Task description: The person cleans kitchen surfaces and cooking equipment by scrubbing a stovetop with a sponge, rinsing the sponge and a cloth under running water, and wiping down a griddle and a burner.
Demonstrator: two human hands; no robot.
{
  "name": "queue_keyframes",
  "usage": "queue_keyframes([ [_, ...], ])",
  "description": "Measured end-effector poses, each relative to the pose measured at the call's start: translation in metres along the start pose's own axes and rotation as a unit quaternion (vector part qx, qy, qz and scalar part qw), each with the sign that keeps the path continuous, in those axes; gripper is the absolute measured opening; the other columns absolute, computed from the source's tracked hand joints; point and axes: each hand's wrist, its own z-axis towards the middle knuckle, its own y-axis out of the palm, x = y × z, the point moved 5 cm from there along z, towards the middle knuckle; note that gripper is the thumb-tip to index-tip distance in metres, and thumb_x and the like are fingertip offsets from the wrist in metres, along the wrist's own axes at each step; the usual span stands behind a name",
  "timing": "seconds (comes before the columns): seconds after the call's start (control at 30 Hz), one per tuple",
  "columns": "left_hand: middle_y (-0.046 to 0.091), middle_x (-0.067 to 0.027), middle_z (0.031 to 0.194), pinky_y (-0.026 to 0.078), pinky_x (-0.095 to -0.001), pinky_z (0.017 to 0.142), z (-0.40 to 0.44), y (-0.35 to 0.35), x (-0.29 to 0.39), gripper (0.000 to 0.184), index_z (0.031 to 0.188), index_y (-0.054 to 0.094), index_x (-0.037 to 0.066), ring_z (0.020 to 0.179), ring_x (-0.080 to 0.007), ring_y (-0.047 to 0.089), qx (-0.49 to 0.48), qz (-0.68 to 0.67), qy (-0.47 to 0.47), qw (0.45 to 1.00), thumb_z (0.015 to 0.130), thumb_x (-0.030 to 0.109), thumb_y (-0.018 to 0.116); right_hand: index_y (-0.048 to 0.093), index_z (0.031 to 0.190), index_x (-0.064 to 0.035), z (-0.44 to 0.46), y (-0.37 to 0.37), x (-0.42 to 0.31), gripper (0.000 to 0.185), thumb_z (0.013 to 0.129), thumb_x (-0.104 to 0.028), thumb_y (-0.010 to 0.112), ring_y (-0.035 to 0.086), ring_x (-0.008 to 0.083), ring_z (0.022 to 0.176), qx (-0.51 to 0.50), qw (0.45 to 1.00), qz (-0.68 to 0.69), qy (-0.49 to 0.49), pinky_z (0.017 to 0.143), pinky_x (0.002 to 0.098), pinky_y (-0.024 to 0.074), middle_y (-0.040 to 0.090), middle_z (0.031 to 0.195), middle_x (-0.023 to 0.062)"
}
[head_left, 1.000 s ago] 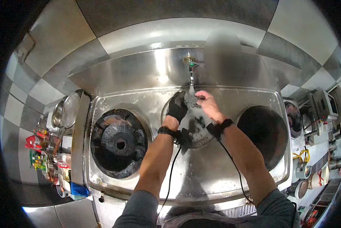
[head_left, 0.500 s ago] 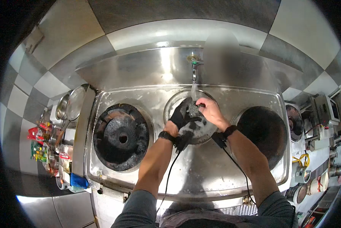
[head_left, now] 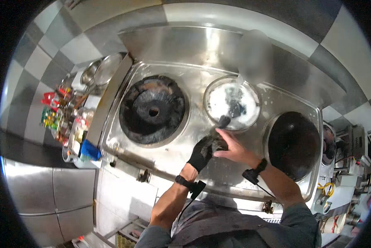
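My left hand, in a black glove, is over the front of the steel cooktop; its fingers are mostly hidden. My bare right hand meets it there, thumb and forefinger closed around the dark fingertip area. A dark, rough-textured patch shows between the hands; whether it is a scouring pad or only glove is not clear. Just beyond them is a round basin of white foam and water. A dark handle-like end pokes over its near rim, joined to a dark thing in the foam.
A black wok burner is on the left, and a dark wok sits on the right. Thin water falls at the basin's back beside a blurred patch. Metal bowls and bottles stand left. A steel splashback rises behind.
Both hands have left the basin and come toward me, now together over the cooktop's front. The grey steel scourer seen earlier is no longer distinct. The camera view has turned and shifted.
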Motion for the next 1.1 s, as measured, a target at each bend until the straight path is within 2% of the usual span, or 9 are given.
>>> queue_keyframes([
  [0.17, 0.065, -0.0112, 0.128, 0.054, -0.0347, 0.097, -0.053, -0.012, 0.001, 0.043, 0.141, 0.057, 0.005, 0.115, -0.0253, 0.065, 0.01, -0.254, -0.111, 0.961, 0.099, 0.01, 0.06, 0.039, 0.155, -0.0095, 0.0, 0.042, -0.045, 0.08, 0.087, -0.021, 0.079, 0.047, 0.0317, 0.14, -0.035, 0.998, 0.051, 0.025, 0.117, 0.0444, 0.0377, 0.05, 0.149, 0.0213],
  [0.23, 0.065, -0.0097, 0.129, 0.056, -0.0321, 0.095, -0.069, -0.039, 0.02, 0.045, 0.144, 0.054, 0.004, 0.116, -0.024, 0.065, -0.003, -0.517, -0.214, 0.829, 0.1, 0.007, 0.059, 0.048, 0.149, -0.007, -0.002, 0.038, -0.09, 0.066, 0.087, -0.005, 0.072, 0.055, 0.0261, 0.132, -0.039, 0.999, 0.014, -0.019, 0.112, 0.0388, 0.0428, 0.053, 0.147, 0.0156],
  [0.27, 0.065, -0.0098, 0.13, 0.056, -0.0309, 0.095, -0.082, -0.049, 0.023, 0.046, 0.146, 0.053, 0.003, 0.116, -0.0241, 0.064, -0.004, -0.649, -0.286, 0.705, 0.1, 0.005, 0.059, 0.052, 0.145, -0.0067, -0.004, 0.046, -0.076, 0.062, 0.086, 0.0, 0.07, 0.061, 0.0202, 0.119, -0.027, 0.97, 0.233, 0.059, 0.105, 0.0345, 0.0483, 0.059, 0.138, 0.0116],
  [0.3, 0.068, -0.0088, 0.124, 0.059, -0.0333, 0.088, -0.097, -0.064, 0.015, 0.04, 0.141, 0.058, 0.003, 0.108, -0.0212, 0.067, 0.047, -0.595, -0.298, 0.745, 0.104, 0.017, 0.059, 0.057, 0.14, -0.0065, -0.005, 0.052, -0.099, 0.058, 0.084, 0.004, 0.068, 0.064, 0.0152, 0.108, -0.035, 0.933, 0.343, 0.106, 0.096, 0.032, 0.0522, 0.065, 0.126, 0.0079],
  [0.33, 0.069, -0.0082, 0.12, 0.06, -0.0349, 0.086, -0.116, -0.087, -0.015, 0.038, 0.137, 0.061, 0.004, 0.104, -0.0204, 0.068, 0.119, -0.257, -0.157, 0.946, 0.104, 0.023, 0.06, 0.059, 0.137, -0.0063, -0.001, 0.061, -0.099, 0.055, 0.084, 0.004, 0.066, 0.063, 0.016, 0.108, -0.017, 0.945, 0.307, 0.106, 0.094, 0.0322, 0.0522, 0.068, 0.118, 0.0053],
  [0.4, 0.07, -0.0076, 0.117, 0.061, -0.0364, 0.084, -0.169, -0.111, -0.02, 0.037, 0.132, 0.063, 0.004, 0.101, -0.0195, 0.069, 0.174, 0.138, -0.013, 0.975, 0.104, 0.028, 0.061, 0.055, 0.141, -0.0088, 0.008, 0.09, -0.07, 0.058, 0.085, -0.003, 0.071, 0.065, 0.037, 0.114, 0.006, 0.965, -0.263, 0.02, 0.097, 0.0458, 0.0526, 0.065, 0.128, 0.0156],
  [0.47, 0.071, -0.0116, 0.114, 0.061, -0.0393, 0.082, -0.219, -0.129, -0.033, 0.029, 0.124, 0.066, 0.003, 0.1, -0.0232, 0.07, 0.245, -0.376, -0.27, 0.852, 0.103, 0.022, 0.062, 0.054, 0.142, -0.0089, 0.007, 0.127, -0.071, 0.06, 0.086, -0.004, 0.073, 0.062, 0.0409, 0.116, -0.028, 0.95, -0.309, 0.028, 0.097, 0.0492, 0.0519, 0.061, 0.132, 0.018],
  [0.6, 0.072, -0.0155, 0.111, 0.06, -0.0424, 0.09, -0.316, -0.158, -0.039, 0.024, 0.122, 0.066, 0.001, 0.098, -0.0283, 0.071, 0.281, -0.6, -0.255, 0.705, 0.102, 0.013, 0.061, 0.052, 0.144, -0.0089, 0.021, 0.198, -0.095, 0.062, 0.086, -0.006, 0.074, 0.058, 0.0441, 0.118, -0.055, 0.92, -0.387, 0.002, 0.099, 0.0514, 0.0503, 0.055, 0.137, 0.0193],
  [1.1, 0.072, -0.0154, 0.099, 0.062, -0.0458, 0.087, -0.733, -0.301, -0.015, 0.018, 0.113, 0.064, 0.002, 0.094, -0.0301, 0.072, 0.628, -0.609, -0.029, 0.483, 0.1, 0.014, 0.062, 0.056, 0.136, -0.0052, 0.078, 0.59, -0.382, 0.057, 0.081, -0.005, 0.071, 0.058, 0.0418, 0.118, -0.221, 0.858, -0.229, -0.403, 0.099, 0.0457, 0.0482, 0.06, 0.128, 0.0193],
])
